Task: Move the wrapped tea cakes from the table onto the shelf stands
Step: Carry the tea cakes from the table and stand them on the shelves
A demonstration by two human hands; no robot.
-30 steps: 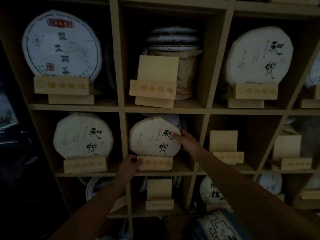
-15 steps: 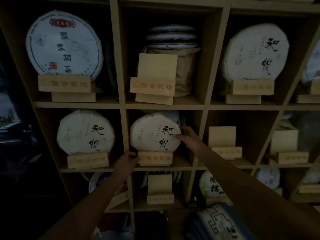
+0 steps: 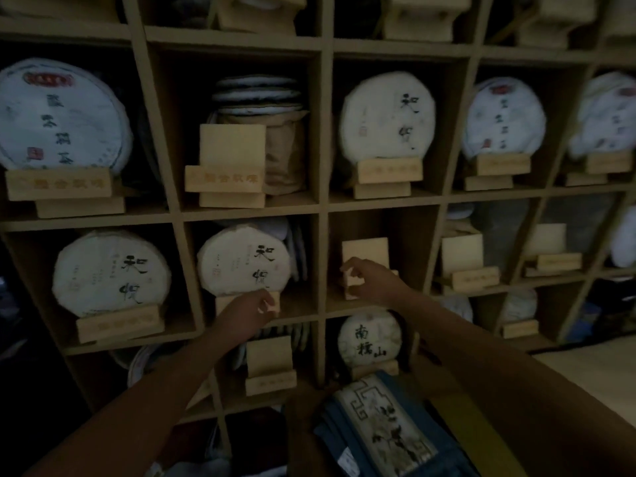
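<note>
Here, centre frame: tea cake (image 3: pixel 244 259) upright on its stand (image 3: pixel 247 306). Left hand (image 3: pixel 246 313) pinches that stand; right hand (image 3: pixel 373 282) grips the neighbouring empty stand (image 3: pixel 365 261). Cake likely dense, stiff, paper slick: hold by rims.

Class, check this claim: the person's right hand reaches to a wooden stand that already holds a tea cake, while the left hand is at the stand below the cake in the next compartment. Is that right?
Not quite. In the head view the right hand reaches to an empty wooden stand; no cake sits on it. The left hand is indeed at the stand below the tea cake in the next compartment.
</note>
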